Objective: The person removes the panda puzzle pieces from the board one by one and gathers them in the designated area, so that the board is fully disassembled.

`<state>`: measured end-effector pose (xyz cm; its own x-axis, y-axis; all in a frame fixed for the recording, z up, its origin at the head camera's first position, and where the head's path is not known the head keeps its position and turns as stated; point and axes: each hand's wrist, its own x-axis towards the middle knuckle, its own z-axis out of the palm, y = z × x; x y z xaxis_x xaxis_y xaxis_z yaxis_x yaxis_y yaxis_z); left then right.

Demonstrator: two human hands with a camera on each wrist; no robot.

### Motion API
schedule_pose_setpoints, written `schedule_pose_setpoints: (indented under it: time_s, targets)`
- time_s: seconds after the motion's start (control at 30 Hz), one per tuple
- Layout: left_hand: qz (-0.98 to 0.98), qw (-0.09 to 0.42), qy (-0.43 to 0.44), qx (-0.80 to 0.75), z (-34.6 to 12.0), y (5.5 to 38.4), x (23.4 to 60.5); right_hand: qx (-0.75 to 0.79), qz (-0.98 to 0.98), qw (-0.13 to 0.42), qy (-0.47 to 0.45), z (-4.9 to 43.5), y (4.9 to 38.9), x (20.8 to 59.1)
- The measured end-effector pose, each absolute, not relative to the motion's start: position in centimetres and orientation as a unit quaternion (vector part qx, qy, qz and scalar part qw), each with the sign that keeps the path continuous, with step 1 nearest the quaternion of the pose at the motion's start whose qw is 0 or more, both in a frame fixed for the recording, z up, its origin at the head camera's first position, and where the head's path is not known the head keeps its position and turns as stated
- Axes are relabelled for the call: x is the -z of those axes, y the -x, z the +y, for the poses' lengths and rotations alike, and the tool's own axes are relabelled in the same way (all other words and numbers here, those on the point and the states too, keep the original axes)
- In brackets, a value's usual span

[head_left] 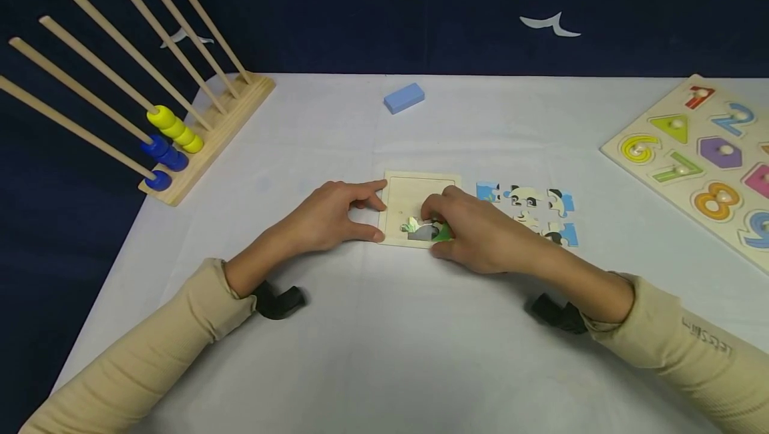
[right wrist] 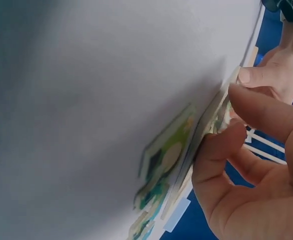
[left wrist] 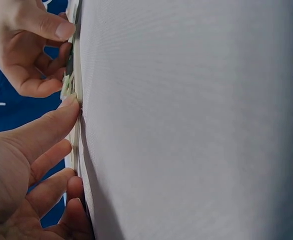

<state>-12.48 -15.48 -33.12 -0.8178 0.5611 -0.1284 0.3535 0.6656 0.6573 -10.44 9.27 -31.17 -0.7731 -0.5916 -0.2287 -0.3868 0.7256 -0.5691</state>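
Note:
A small square wooden puzzle tray (head_left: 414, 187) lies flat on the table. My left hand (head_left: 327, 215) rests against its left edge, the index finger near the far corner and the thumb (left wrist: 61, 117) at the near corner. Over the tray's near right part, my right hand (head_left: 480, 230) pinches a green-and-dark puzzle piece (head_left: 443, 231) between thumb and curled fingers, low against the tray. Beside it a grey puzzle piece (head_left: 422, 232) with pale green sits at the tray's near side. The right palm and fingers hide the tray's right portion.
Several panda puzzle pieces (head_left: 523, 197) lie just right of the tray, partly behind the right hand. A blue block (head_left: 404, 98) lies farther back. A bead stacker with tall rods (head_left: 240, 103) stands at left, a number-and-shape board (head_left: 655, 143) at right.

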Motion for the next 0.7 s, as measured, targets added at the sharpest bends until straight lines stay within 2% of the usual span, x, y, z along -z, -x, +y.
schedule_pose_setpoints:
  time_s: [0.27, 0.7]
  targets:
    - [0.897, 0.161, -0.255, -0.324, -15.54, 12.54, 33.23, 0.281, 0.9, 0.174, 0.283, 9.12, 10.61, 31.28]
    - [0.894, 0.159, -0.259, -0.329, -15.64, 12.51, 33.28, 0.283, 0.898, 0.193, 0.275, 8.91, 10.79, 31.27]
